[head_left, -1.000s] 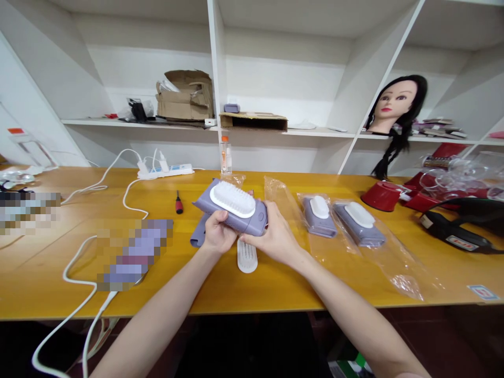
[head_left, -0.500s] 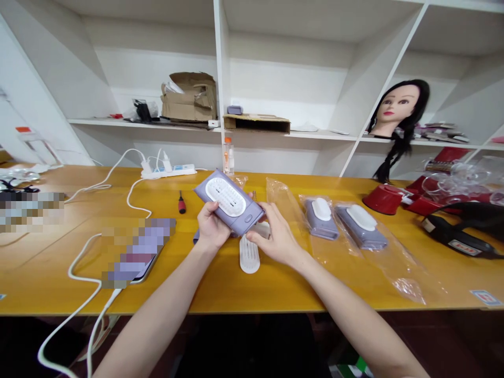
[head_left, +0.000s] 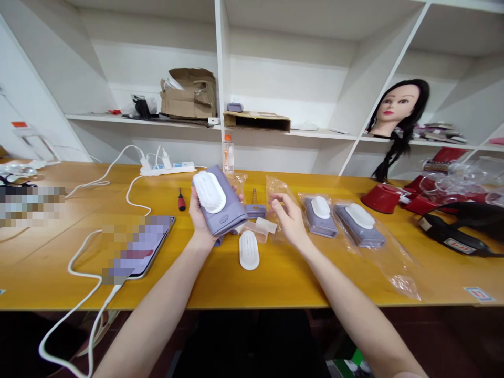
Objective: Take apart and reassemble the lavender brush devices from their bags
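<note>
The left hand [head_left: 200, 220] is cradling a lilac brush [head_left: 225, 218] from beneath, with its fingers [head_left: 240, 197] curling around the far side and pressing the body toward the palm rather than pinching it at the tips. The brush's long axis is tilting from its white bristle pad [head_left: 208, 191], at the upper left toward the table's far edge, down to its lower right end. The empty right hand [head_left: 290, 223] is hovering off to the right, its fingers [head_left: 277, 199] spread and touching nothing, so the left hand is clearly the nearer one. Between the hands, a small lilac piece [head_left: 255, 211] is lying on the yellow table [head_left: 275, 283], and a white oval cover [head_left: 249, 251] is resting closer to the front edge. Two bagged brushes [head_left: 338, 220] are lying toward the right, and a red-handled screwdriver [head_left: 181, 200] is lying to the left.
</note>
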Available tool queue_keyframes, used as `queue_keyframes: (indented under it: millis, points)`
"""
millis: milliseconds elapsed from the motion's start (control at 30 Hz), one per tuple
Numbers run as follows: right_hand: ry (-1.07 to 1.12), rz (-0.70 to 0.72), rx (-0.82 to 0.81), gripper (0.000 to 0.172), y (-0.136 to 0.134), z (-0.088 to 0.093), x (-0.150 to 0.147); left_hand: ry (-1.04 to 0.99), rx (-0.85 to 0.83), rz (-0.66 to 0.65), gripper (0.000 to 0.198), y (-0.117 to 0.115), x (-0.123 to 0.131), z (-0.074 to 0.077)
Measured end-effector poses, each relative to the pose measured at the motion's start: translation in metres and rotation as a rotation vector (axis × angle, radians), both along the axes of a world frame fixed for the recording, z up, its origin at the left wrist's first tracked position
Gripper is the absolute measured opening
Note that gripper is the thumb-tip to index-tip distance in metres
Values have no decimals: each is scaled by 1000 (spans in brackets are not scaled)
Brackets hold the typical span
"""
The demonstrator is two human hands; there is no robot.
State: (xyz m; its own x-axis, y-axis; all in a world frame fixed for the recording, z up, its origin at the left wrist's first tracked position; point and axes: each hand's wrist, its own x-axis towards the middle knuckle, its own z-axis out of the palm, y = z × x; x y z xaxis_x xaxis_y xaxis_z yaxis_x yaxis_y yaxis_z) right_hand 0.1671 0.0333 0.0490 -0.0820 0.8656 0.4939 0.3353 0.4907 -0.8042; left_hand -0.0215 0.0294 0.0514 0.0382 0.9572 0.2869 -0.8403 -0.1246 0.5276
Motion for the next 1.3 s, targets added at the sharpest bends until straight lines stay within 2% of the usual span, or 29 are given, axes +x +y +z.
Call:
queue_keyframes:
  millis: [100,167,333,400,467,633,700,800,833,900,1000,1100,1167,1300]
  points:
    - [3,19,11,26,-1,2,-1,73,-43,-23,64,0,1,0]
    - [25,82,-38,27,-3,3,-2,116,-66,-43,62,1,3,-1]
    - [152,525,-464,33,-11,4,-9,111,-82,-2,53,3,10,-6]
    - [186,619,-577,37,-14,2,-13,124,-103,-16,53,4,14,-8]
    - [247,624,-634,36,-14,1,-15,146,-127,-27,54,4,18,-9]
    - [510,524,-698,12,-4,3,-7,202,-138,-13,57,2,16,-4]
    - [572,466,-719,13,3,6,-1,229,-163,115,49,3,8,0]
    - [597,364,-738,19,13,12,6,203,-233,513,29,8,-6,1]
    - [593,326,-746,21,16,14,8,185,-258,611,25,11,-10,0]
    - [580,258,-766,24,21,16,11,172,-300,677,20,15,-15,-1]
    - [569,228,-769,25,21,16,8,311,-331,565,21,17,-12,-4]
    - [549,312,-720,20,13,9,-1,610,-309,250,36,10,2,-5]
    - [519,378,-683,17,7,4,-10,729,-263,77,43,4,12,-5]
    - [434,372,-622,21,-1,1,-22,664,-169,14,38,-1,19,-3]
